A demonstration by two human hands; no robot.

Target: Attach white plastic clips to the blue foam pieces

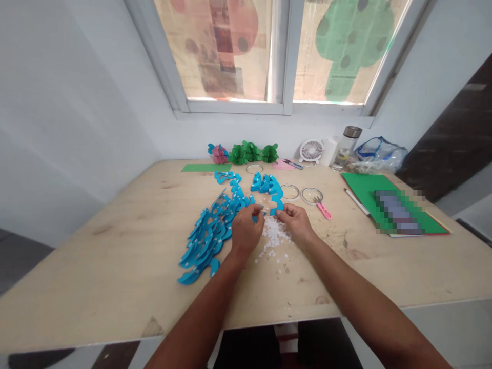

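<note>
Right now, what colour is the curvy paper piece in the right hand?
Bright blue; the paper piece shows in the head view.

Window [288, 56] spanned top centre; white fan [311, 150], lidded bottle [346, 147] stood right of centre; bag [381, 155], probably clear plastic, lay beside bottle.

I count, through the head view: right hand [298, 221], pinching a curved blue paper cutout [279, 195]; left hand [248, 228] just beside it, its grip unclear; one heap of white-dotted blue cutouts [207, 236]; white bits [273, 231], scattered; three metal rings [302, 197]; pink-handled snips [324, 210]; white fan [311, 151]; lidded clear bottle [343, 152].
</note>
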